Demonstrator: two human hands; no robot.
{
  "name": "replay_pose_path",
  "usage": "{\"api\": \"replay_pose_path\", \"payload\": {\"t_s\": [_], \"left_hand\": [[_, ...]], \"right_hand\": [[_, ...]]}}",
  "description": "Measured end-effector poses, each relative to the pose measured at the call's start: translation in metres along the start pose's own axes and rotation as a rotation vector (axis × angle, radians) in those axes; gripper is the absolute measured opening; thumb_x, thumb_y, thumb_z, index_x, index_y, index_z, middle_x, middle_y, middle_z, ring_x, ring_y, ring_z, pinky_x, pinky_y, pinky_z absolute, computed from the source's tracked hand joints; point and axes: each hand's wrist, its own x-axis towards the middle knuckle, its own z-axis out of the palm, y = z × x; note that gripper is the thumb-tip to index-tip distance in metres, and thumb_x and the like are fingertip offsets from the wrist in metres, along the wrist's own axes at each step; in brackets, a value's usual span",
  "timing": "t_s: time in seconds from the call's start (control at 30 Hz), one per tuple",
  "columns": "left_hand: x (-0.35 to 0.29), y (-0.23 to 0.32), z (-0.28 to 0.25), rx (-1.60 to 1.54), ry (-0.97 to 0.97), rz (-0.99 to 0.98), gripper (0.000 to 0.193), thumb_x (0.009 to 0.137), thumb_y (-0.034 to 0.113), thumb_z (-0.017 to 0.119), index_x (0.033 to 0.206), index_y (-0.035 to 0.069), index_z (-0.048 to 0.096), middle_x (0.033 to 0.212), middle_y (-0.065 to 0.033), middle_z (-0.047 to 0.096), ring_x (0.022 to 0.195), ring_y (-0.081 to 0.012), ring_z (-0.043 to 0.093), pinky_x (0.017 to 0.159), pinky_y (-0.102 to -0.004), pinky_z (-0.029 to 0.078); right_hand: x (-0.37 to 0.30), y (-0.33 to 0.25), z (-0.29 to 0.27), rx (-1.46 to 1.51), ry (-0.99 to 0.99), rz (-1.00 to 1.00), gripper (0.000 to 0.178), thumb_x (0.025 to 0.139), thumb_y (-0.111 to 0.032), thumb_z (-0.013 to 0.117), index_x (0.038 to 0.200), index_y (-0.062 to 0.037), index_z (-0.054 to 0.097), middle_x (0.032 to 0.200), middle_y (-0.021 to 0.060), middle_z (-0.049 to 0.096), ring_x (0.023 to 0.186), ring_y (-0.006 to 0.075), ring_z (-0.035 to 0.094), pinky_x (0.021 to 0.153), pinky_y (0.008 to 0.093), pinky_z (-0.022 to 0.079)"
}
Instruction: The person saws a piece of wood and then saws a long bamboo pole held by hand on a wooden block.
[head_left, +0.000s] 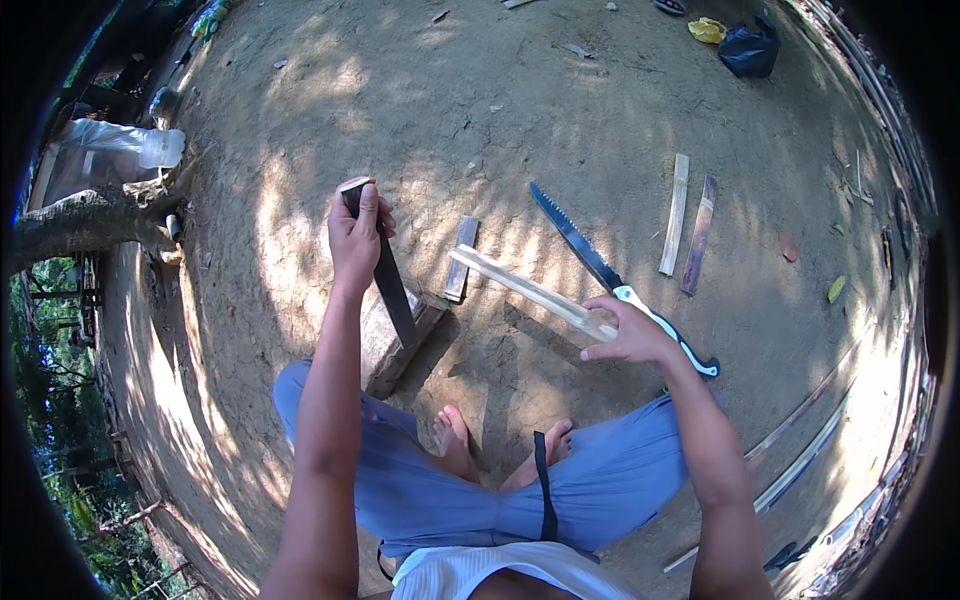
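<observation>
The long pale wood strip (pixel 520 286) is in front of the person, its near end gripped by the right hand (pixel 627 333). Its far end is over a short flat stick (pixel 459 275); I can't tell if they touch. The left hand (pixel 357 240) is closed around a long dark blade-shaped piece (pixel 391 285) that points down over a wood block (pixel 385 345). A saw (pixel 575 240) lies on the dirt ground (pixel 500 130), just past the strip.

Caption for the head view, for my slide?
Left hand grips a dark blade-like tool, right hand holds a pale strip; a saw lies nearby.
</observation>
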Motion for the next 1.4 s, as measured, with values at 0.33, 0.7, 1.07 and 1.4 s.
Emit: {"api": "replay_pose_path", "payload": {"t_s": [0.33, 0.7, 1.07, 1.4], "left_hand": [[-0.019, -0.074, 0.060, -0.864, -0.170, -0.552, 0.042, 0.107, 0.043, 0.043, 0.128, 0.008, 0.048, 0.119, -0.0132, 0.062, 0.114, -0.0272, 0.064, 0.096, -0.0485, 0.057], [-0.007, -0.061, 0.117, -1.046, -0.557, -0.596, 0.028, 0.105, 0.034, 0.056, 0.110, 0.007, 0.058, 0.096, -0.0064, 0.068, 0.082, -0.0161, 0.069, 0.076, -0.0351, 0.061], [0.012, -0.067, 0.096, -0.968, -0.494, -0.630, 0.023, 0.107, 0.028, 0.052, 0.111, 0.007, 0.059, 0.097, -0.0056, 0.068, 0.082, -0.0139, 0.068, 0.072, -0.0348, 0.060], [0.017, -0.070, 0.096, -0.821, -0.381, -0.723, 0.019, 0.105, 0.024, 0.053, 0.109, 0.006, 0.059, 0.096, -0.0057, 0.068, 0.079, -0.0150, 0.067, 0.071, -0.0342, 0.057]], "right_hand": [[-0.008, -0.039, 0.063, 0.376, 0.174, 0.000, 0.040, 0.099, -0.027, 0.068, 0.130, -0.0043, 0.057, 0.088, 0.0004, 0.064, 0.080, 0.0097, 0.061, 0.073, 0.0287, 0.052], [-0.027, -0.037, 0.116, 0.400, 0.387, 0.189, 0.041, 0.097, -0.019, 0.070, 0.133, -0.0029, 0.059, 0.112, 0.0023, 0.068, 0.100, 0.0098, 0.062, 0.089, 0.0289, 0.051], [-0.001, -0.060, 0.153, 0.602, 0.412, 0.184, 0.040, 0.096, -0.015, 0.071, 0.132, -0.0022, 0.059, 0.119, 0.0055, 0.067, 0.105, 0.0115, 0.064, 0.092, 0.0304, 0.052], [0.021, -0.075, 0.167, 0.569, 0.435, 0.280, 0.035, 0.085, -0.008, 0.081, 0.116, -0.0008, 0.067, 0.103, 0.0044, 0.073, 0.090, 0.0108, 0.068, 0.081, 0.0285, 0.056]]}}
